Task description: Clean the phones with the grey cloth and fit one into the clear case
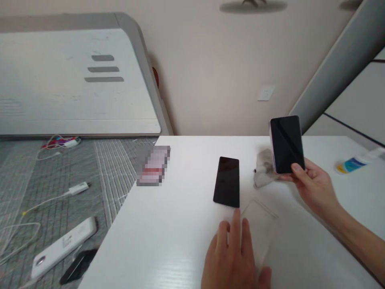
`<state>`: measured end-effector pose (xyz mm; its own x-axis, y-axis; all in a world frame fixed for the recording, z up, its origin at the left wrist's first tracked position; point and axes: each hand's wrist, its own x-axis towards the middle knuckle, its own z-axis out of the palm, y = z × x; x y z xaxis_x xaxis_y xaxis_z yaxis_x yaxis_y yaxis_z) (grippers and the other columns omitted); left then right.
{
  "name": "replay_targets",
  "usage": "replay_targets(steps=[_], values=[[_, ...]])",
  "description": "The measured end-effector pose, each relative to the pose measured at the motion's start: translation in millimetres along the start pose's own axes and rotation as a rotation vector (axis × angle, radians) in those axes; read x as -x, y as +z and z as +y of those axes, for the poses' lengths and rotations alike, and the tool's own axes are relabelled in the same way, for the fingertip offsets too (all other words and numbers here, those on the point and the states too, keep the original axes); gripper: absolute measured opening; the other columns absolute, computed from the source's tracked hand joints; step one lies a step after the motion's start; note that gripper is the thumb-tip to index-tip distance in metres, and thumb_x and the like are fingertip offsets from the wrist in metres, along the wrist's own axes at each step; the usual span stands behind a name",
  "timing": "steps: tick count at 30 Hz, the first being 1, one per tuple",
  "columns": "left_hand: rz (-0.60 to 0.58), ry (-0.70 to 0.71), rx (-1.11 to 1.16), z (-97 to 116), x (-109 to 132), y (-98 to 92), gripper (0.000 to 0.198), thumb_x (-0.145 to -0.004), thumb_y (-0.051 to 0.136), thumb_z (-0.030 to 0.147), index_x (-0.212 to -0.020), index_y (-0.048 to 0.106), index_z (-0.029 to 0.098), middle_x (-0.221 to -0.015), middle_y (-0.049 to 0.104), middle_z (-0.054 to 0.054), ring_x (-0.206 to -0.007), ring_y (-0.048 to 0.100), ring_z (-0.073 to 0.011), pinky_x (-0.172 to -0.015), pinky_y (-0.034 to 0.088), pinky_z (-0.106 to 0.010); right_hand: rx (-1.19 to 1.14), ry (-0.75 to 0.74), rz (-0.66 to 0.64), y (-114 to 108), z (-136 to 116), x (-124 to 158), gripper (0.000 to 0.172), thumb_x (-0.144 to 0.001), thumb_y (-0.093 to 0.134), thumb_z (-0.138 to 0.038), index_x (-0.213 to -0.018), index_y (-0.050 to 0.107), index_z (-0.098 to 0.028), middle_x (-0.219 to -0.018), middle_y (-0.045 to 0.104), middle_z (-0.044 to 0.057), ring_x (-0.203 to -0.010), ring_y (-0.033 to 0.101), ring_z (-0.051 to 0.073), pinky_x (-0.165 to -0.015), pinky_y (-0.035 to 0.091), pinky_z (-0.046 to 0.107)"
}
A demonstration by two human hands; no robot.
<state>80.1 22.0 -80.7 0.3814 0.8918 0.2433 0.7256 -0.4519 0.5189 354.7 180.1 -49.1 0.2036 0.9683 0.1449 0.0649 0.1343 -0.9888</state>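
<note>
Across the white table [126,241], the right hand [313,188] grips a black phone [286,144] tilted upright by its edges — just above a crumpled cloth [264,168]. A second phone [227,182] lies flat mid-table; the left hand [231,257], fingers spread and empty, sits at its near end, beside a clear film [260,228] — a tube [351,166] lies at the table's right.

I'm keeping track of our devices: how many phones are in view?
2: one phone held upright in the right hand, another phone lying flat on the white table. A white slab and a dark object left of the table could be phones; I cannot tell.
</note>
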Motion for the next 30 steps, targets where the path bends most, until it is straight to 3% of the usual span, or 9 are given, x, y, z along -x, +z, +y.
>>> replay_targets(steps=[4,8,10,14,19,22,24,28,30], values=[[0.061,-0.039,0.057,4,-13,-16.7,0.103,-0.078,0.080,0.080,-0.159,0.058,0.020,-0.166,0.049,-0.026,-0.126,0.064,-0.0582,-0.096,0.058,-0.068,-0.027,0.041,-0.055,4,2,-6,0.051,-0.084,0.085,-0.064,-0.113,0.076,-0.024,-0.101,0.085,0.007,-0.082,0.083,0.025,-0.075,0.069,0.035],[-0.007,-0.130,-0.073,-3,-48,-53.9,0.067,-0.105,0.056,0.061,-0.160,0.056,0.023,-0.176,0.037,-0.017,-0.152,0.047,-0.0483,-0.122,0.042,-0.066,-0.088,0.090,-0.156,14,-2,-4,0.055,-0.083,0.085,-0.067,-0.114,0.076,-0.022,-0.102,0.086,0.009,-0.086,0.084,0.027,-0.081,0.070,0.039],[-0.117,-0.251,-0.242,-11,-76,-63.0,0.074,-0.106,0.057,0.059,-0.164,0.046,0.014,-0.177,0.031,-0.023,-0.151,0.049,-0.0456,-0.122,0.044,-0.060,-0.123,0.105,-0.197,19,-3,0,0.059,-0.081,0.086,-0.069,-0.115,0.075,-0.022,-0.098,0.086,0.009,-0.084,0.084,0.027,-0.082,0.070,0.040],[-0.095,-0.324,-0.419,-30,-121,-59.4,0.092,-0.098,0.067,0.056,-0.166,0.035,0.003,-0.157,0.051,-0.033,-0.138,0.057,-0.0476,-0.112,0.050,-0.058,-0.208,0.112,-0.272,29,-5,10,0.062,-0.080,0.085,-0.071,-0.112,0.075,-0.019,-0.094,0.085,0.010,-0.082,0.084,0.027,-0.079,0.071,0.041],[-0.039,-0.340,-0.514,-67,-142,-64.2,0.079,-0.098,0.056,0.039,-0.161,0.037,-0.004,-0.133,0.063,-0.029,-0.127,0.060,-0.0425,-0.110,0.050,-0.058,-0.293,0.125,-0.340,34,-7,15,0.060,-0.085,0.081,-0.069,-0.110,0.073,-0.015,-0.099,0.084,0.012,-0.086,0.084,0.027,-0.082,0.071,0.042],[0.007,-0.347,-0.497,-84,-137,-79.2,0.073,-0.098,0.055,0.037,-0.158,0.041,-0.002,-0.138,0.061,-0.029,-0.131,0.058,-0.0440,-0.116,0.045,-0.063,-0.329,0.178,-0.395,33,-9,20,0.055,-0.087,0.081,-0.064,-0.113,0.071,-0.016,-0.107,0.083,0.011,-0.090,0.084,0.025,-0.086,0.070,0.040],[0.043,-0.333,-0.468,-79,-123,-86.5,0.070,-0.100,0.055,0.037,-0.158,0.042,0.001,-0.148,0.055,-0.029,-0.139,0.053,-0.0441,-0.120,0.042,-0.064,-0.348,0.222,-0.447,34,-10,26,0.052,-0.089,0.080,-0.060,-0.117,0.069,-0.018,-0.115,0.082,0.010,-0.097,0.083,0.024,-0.087,0.070,0.039],[0.013,-0.235,-0.342,-35,-75,-84.0,0.067,-0.107,0.055,0.049,-0.166,0.035,0.024,-0.163,0.050,-0.015,-0.144,0.057,-0.0318,-0.121,0.049,-0.052,-0.382,0.270,-0.561,39,-9,42,0.063,-0.084,0.087,-0.055,-0.132,0.062,-0.023,-0.123,0.081,0.010,-0.111,0.080,0.026,-0.088,0.070,0.038],[-0.035,-0.182,-0.213,-9,-54,-78.2,0.072,-0.107,0.059,0.052,-0.170,0.027,0.033,-0.165,0.049,-0.013,-0.144,0.059,-0.0315,-0.120,0.052,-0.054,-0.388,0.281,-0.605,41,-8,49,0.068,-0.082,0.090,-0.054,-0.135,0.060,-0.023,-0.118,0.082,0.009,-0.108,0.081,0.026,-0.089,0.070,0.039]])
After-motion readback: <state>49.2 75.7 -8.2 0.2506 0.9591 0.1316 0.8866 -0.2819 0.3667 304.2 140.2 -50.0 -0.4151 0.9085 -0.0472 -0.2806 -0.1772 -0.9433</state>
